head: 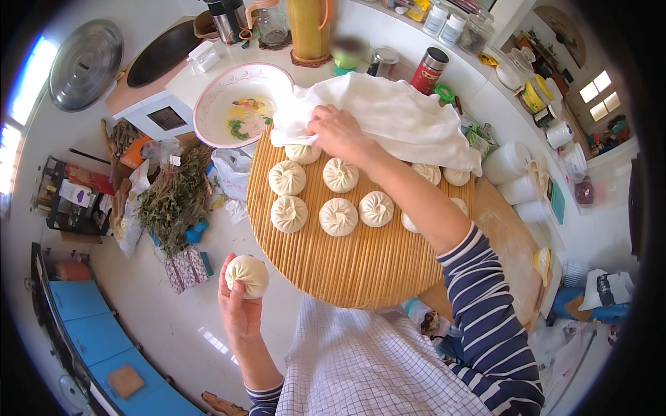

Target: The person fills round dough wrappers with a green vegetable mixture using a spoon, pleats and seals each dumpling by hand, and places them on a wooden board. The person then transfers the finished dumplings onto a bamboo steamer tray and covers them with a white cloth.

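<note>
A pleated dough bun (251, 275) rests in my left hand (240, 301), held out beside the near left edge of the tray. My right hand (335, 130) grips the near edge of a white cloth (395, 112), which lies over the far part of a round tray of woven stalks (343, 275). Several pleated buns, such as one at the left (287, 178) and one near the middle (338, 217), sit in rows on the tray. Some are partly under the cloth or hidden behind my right forearm.
An enamel basin (208, 112) with food scraps stands at the tray's far left. Behind the cloth are a yellow pitcher (309, 31) and a red canister (429, 70). A floured wooden board (504, 244) lies to the right, partly under the tray. Dried plants (174, 200) lie at the left.
</note>
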Demonstrator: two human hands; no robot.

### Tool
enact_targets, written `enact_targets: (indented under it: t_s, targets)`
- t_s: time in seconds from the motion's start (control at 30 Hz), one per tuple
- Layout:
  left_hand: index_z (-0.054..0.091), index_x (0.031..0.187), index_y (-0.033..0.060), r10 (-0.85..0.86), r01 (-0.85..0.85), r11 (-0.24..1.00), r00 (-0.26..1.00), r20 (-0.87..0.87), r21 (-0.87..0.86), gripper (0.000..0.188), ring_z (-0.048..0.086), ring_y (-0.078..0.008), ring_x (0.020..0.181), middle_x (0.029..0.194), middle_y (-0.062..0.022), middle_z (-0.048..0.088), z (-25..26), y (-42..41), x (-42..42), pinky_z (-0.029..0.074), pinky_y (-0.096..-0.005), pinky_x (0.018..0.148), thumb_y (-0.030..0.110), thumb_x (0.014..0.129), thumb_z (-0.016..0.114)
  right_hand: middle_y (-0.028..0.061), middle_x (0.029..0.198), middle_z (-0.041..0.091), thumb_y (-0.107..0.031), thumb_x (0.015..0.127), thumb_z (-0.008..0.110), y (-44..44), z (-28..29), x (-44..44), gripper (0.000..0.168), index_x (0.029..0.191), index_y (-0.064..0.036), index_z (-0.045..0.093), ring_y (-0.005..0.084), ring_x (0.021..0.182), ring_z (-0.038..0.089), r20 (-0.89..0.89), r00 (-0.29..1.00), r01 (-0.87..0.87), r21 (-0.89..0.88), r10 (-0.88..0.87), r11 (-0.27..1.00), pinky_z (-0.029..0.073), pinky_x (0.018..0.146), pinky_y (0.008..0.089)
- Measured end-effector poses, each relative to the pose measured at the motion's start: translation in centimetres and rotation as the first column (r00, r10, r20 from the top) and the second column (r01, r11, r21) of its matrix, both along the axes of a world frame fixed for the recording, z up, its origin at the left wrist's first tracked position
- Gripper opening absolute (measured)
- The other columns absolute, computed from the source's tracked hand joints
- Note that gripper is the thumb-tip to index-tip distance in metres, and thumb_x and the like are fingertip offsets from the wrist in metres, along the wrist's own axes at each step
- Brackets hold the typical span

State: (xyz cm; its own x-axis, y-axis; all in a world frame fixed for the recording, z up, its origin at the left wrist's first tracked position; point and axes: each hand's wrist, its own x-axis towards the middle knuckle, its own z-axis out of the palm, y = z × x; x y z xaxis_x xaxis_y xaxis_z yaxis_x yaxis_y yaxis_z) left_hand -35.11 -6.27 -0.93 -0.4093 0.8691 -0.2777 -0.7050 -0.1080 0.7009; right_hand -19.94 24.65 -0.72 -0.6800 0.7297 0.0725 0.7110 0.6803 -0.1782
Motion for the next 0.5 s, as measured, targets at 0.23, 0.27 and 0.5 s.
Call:
enact_targets:
  t_s: [0.23,0.27,0.5]
  targets:
    - [0.03,0.127,0.0008,0.048,-0.048,0.999,0.999,0.018,0.008,0.064,0.05,-0.0284,0.106,0.117,-0.0183,0.047,-1.1,-1.6,0.2,0.043,-0.0384,0.091,0.018,0.077,0.065,0.014,0.089,0.061,-0.022,0.083,0.053,9.5,4.3,4.2,0.029,0.099,0.002,0.054,0.0195,0.074,0.061,-0.634,0.56,0.0,-0.644,-0.534,0.765,0.052,0.063,0.0313]
    - [0.03,0.127,0.0007,0.044,-0.044,0.999,0.999,0.025,0.006,0.064,0.05,-0.0284,0.106,0.117,-0.0183,0.047,-1.4,-1.8,0.2,0.043,-0.0384,0.091,0.018,0.077,0.065,0.0156,0.092,0.06,-0.021,0.084,0.051,10.7,5.1,5.6,0.03,0.104,0.002,0.051,0.0217,0.076,0.061,-0.668,0.485,-0.036,-0.66,-0.565,0.75,0.053,0.067,0.033]
    - [0.028,0.127,0.0,0.108,-0.105,0.994,0.992,0.069,-0.039,0.062,0.051,-0.029,0.103,0.115,-0.0189,0.047,-2.7,-3.3,0.4,0.044,-0.0392,0.088,0.015,0.078,0.063,0.0113,0.094,0.059,-0.023,0.085,0.053,13.9,9.4,11.4,0.03,0.105,-0.001,0.051,0.0184,0.082,0.059,-0.765,0.351,-0.09,-0.602,-0.541,0.793,0.049,0.071,0.0305]
